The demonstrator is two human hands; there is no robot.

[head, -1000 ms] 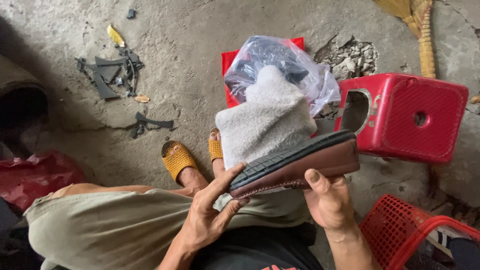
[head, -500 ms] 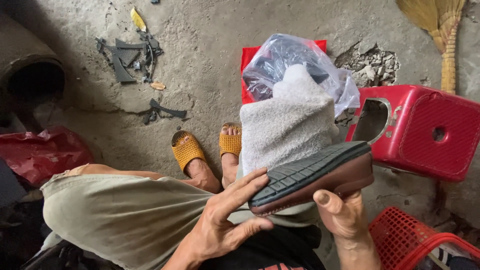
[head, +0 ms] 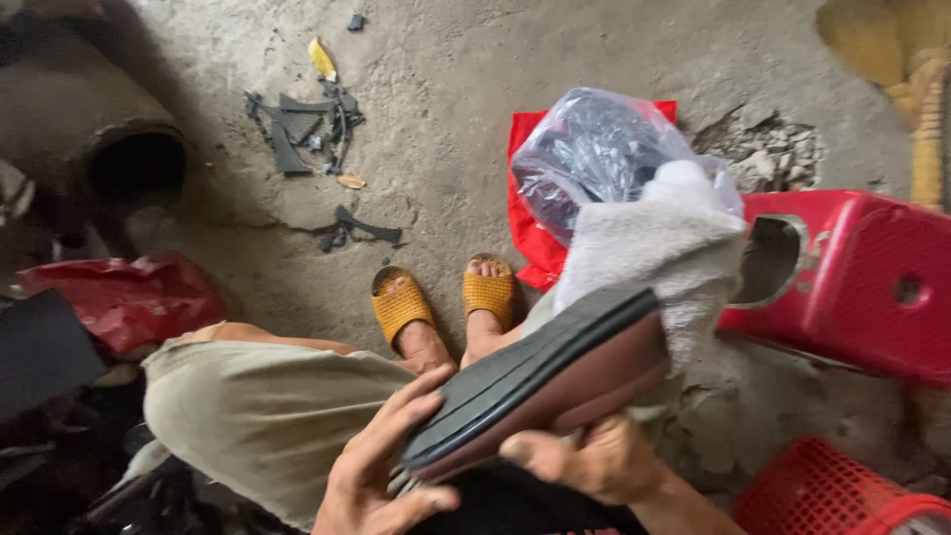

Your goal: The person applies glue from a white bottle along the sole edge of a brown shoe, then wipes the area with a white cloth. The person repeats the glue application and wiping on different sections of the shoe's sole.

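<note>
Head view looks down past the person's knees to a rough concrete floor (head: 446, 129). Over the last second the dark shoe (head: 540, 381) has sunk lower and moved nearer the lap, and its ribbed black sole now faces up, with the brown upper beneath. The grey-white cloth (head: 659, 258) has slipped from covering the top of the shoe to hanging behind its toe end. That suggests the wiping has paused and the sole is being looked over.

Both hands are clamped on the shoe, a little apart at its heel end: the left hand (head: 381, 471) has its fingers spread along the sole's edge, and the right hand (head: 584, 461) props it from below with the thumb showing. What pins the cloth is hidden behind the shoe, perhaps the right hand's fingers.

A clear plastic bag of dark things (head: 594, 149) lies on a red sheet (head: 525, 233) just behind the cloth, its contents too blurred to name. The red stool (head: 852, 282) and red basket (head: 822, 490) are cut off at the right edge. Two feet in yellow sandals (head: 446, 302) rest on the floor, with black scraps (head: 307, 124) farther away.
</note>
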